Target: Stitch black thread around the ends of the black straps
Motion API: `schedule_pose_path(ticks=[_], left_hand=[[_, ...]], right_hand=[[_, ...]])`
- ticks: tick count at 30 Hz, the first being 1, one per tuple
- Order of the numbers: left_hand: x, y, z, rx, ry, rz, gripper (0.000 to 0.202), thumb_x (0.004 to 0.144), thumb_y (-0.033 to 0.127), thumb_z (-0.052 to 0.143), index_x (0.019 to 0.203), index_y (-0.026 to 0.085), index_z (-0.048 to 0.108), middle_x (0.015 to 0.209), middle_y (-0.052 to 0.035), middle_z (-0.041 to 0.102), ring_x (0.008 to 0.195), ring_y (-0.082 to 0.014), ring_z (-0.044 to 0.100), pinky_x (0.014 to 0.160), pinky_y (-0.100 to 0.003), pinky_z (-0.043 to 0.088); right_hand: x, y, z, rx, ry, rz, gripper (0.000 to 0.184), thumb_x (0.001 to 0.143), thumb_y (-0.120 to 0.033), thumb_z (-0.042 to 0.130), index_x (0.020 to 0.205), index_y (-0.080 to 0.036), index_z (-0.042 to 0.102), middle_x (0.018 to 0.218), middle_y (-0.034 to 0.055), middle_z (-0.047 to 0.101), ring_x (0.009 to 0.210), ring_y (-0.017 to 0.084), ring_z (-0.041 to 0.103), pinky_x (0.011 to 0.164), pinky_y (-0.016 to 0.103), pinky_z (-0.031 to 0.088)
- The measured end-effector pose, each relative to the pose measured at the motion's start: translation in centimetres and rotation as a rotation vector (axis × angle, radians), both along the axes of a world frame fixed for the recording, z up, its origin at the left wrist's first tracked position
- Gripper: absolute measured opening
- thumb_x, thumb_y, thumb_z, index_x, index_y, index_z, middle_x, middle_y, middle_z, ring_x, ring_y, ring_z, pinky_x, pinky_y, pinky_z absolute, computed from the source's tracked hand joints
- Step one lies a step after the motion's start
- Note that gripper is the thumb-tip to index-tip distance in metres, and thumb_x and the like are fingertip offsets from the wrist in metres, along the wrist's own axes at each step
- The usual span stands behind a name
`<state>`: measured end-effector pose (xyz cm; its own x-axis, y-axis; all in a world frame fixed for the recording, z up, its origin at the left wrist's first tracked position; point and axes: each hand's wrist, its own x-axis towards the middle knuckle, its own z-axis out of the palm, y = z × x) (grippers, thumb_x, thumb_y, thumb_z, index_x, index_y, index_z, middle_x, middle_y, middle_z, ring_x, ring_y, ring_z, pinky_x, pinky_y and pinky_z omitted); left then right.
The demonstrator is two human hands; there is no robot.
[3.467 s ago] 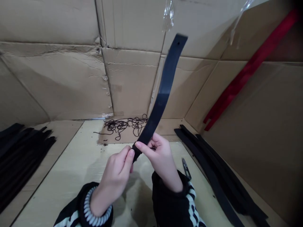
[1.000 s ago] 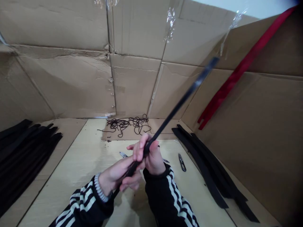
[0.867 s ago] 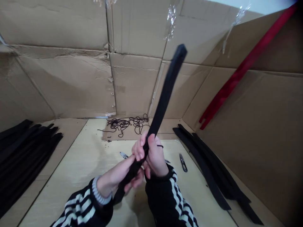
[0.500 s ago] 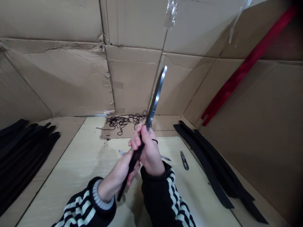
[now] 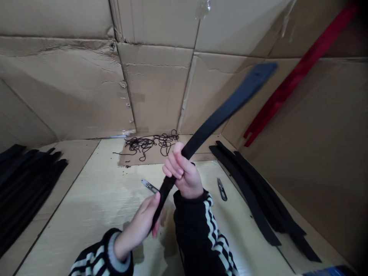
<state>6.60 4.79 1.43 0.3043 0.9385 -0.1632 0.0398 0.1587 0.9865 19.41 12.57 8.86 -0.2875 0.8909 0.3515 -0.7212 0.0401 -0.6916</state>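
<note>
A long, slightly curved black strip is held up slantwise in both hands, its far end raised toward the upper right. My right hand wraps round its middle, fingers closed. Lower down, my left hand grips the darker near part between thumb and fingers; some of those fingers are hidden behind it. Just past my left hand lies a pair of thread snips, partly covered by the strip. A second pair of thread snips rests on the table to the right of my right hand.
Tangled dark cord lies on cardboard at the back. Black strips lie along the right side, and a pile of black strips on the left. Cardboard walls enclose the table. Red strips hang at the right.
The black strip has tilted over to the right and turned from edge-on to show its broad face. My left hand has slid down and away from my right hand.
</note>
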Motion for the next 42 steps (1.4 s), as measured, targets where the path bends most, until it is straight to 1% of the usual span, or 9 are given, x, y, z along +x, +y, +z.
schedule_pose_path(ticks=[4, 10, 13, 20, 23, 27, 34, 38, 42], left_hand=[[-0.8, -0.2, -0.7, -0.331, -0.318, -0.510, 0.061, 0.085, 0.077, 0.021, 0.065, 0.023, 0.043, 0.029, 0.0102, 0.028, 0.020, -0.0095, 0.019, 0.033, -0.024, 0.024], [-1.6, -0.8, 0.6, 0.225, 0.312, 0.301, 0.035, 0.087, 0.057, 0.051, 0.083, 0.022, 0.057, 0.063, -0.0003, 0.055, 0.059, -0.0187, 0.052, 0.058, -0.029, 0.039], [-1.6, -1.5, 0.3, 0.234, 0.335, 0.381, 0.039, 0.085, 0.061, 0.051, 0.076, 0.023, 0.054, 0.057, 0.0010, 0.048, 0.053, -0.0174, 0.042, 0.053, -0.028, 0.033], [-1.2, -2.3, -1.1, -0.535, -0.563, -0.626, 0.072, 0.070, 0.091, 0.020, 0.059, 0.023, 0.038, 0.034, 0.0110, 0.024, 0.026, -0.0056, 0.016, 0.039, -0.023, 0.022], [-1.1, -2.3, 0.2, -0.193, -0.223, -0.214, 0.059, 0.078, 0.078, 0.045, 0.081, 0.020, 0.053, 0.055, 0.0023, 0.052, 0.047, -0.0128, 0.047, 0.051, -0.025, 0.036], [-0.5, -2.5, 1.1, 0.147, 0.293, 0.309, 0.042, 0.074, 0.059, 0.070, 0.085, 0.023, 0.053, 0.060, 0.0037, 0.049, 0.053, -0.0136, 0.042, 0.054, -0.026, 0.034], [-0.1, -3.7, -1.8, -0.275, -0.281, -0.475, 0.071, 0.042, 0.090, 0.060, 0.053, 0.022, 0.043, 0.037, 0.0080, 0.032, 0.028, -0.0061, 0.022, 0.031, -0.023, 0.020], [-0.5, -2.9, -0.3, -0.157, -0.091, -0.110, 0.040, 0.077, 0.058, 0.064, 0.089, 0.021, 0.054, 0.053, 0.0064, 0.046, 0.044, -0.0100, 0.039, 0.046, -0.021, 0.031], [0.1, -2.7, 0.3, 0.127, 0.256, 0.369, 0.028, 0.071, 0.033, 0.074, 0.080, 0.022, 0.050, 0.059, 0.0062, 0.042, 0.053, -0.0129, 0.039, 0.053, -0.024, 0.029]], right_hand=[[0.6, 0.0, -0.9, 0.091, -0.006, 0.203, 0.058, 0.071, -0.061, 0.071, 0.064, -0.025, 0.027, 0.034, -0.0173, 0.018, 0.025, 0.005, 0.012, 0.030, 0.018, 0.025], [-1.2, -1.5, 2.2, -0.113, -0.030, -0.356, 0.036, 0.081, -0.039, 0.070, 0.072, -0.022, 0.040, 0.048, -0.0134, 0.028, 0.037, 0.003, 0.019, 0.039, 0.016, 0.025], [-1.5, -1.9, 2.6, -0.151, -0.001, -0.346, 0.035, 0.083, -0.040, 0.068, 0.072, -0.022, 0.041, 0.048, -0.0124, 0.032, 0.038, 0.003, 0.024, 0.040, 0.017, 0.029], [-0.7, -1.4, 1.4, -0.012, 0.123, 0.145, 0.052, 0.083, -0.056, 0.062, 0.062, -0.022, 0.030, 0.042, -0.0143, 0.015, 0.033, 0.003, 0.006, 0.033, 0.015, 0.021], [-1.4, -1.9, 2.1, -0.102, 0.063, -0.072, 0.041, 0.088, -0.045, 0.061, 0.064, -0.021, 0.037, 0.045, -0.0131, 0.023, 0.035, 0.003, 0.013, 0.036, 0.015, 0.023], [-1.8, -2.7, 2.7, -0.143, 0.058, -0.361, 0.034, 0.087, -0.028, 0.064, 0.067, -0.020, 0.039, 0.048, -0.0117, 0.034, 0.038, 0.002, 0.026, 0.041, 0.014, 0.029], [-0.1, -2.0, 1.6, 0.047, 0.218, 0.602, 0.039, 0.085, -0.041, 0.066, 0.066, -0.020, 0.040, 0.040, -0.0154, 0.028, 0.027, 0.001, 0.014, 0.033, 0.012, 0.028], [-1.4, -2.5, 2.3, -0.168, 0.065, 0.147, 0.031, 0.088, -0.032, 0.065, 0.069, -0.019, 0.044, 0.045, -0.0139, 0.033, 0.033, 0.000, 0.018, 0.037, 0.012, 0.026], [-2.3, -2.6, 2.2, -0.225, 0.045, -0.213, 0.027, 0.086, -0.026, 0.068, 0.073, -0.019, 0.045, 0.047, -0.0132, 0.038, 0.035, 0.001, 0.028, 0.039, 0.013, 0.029]])
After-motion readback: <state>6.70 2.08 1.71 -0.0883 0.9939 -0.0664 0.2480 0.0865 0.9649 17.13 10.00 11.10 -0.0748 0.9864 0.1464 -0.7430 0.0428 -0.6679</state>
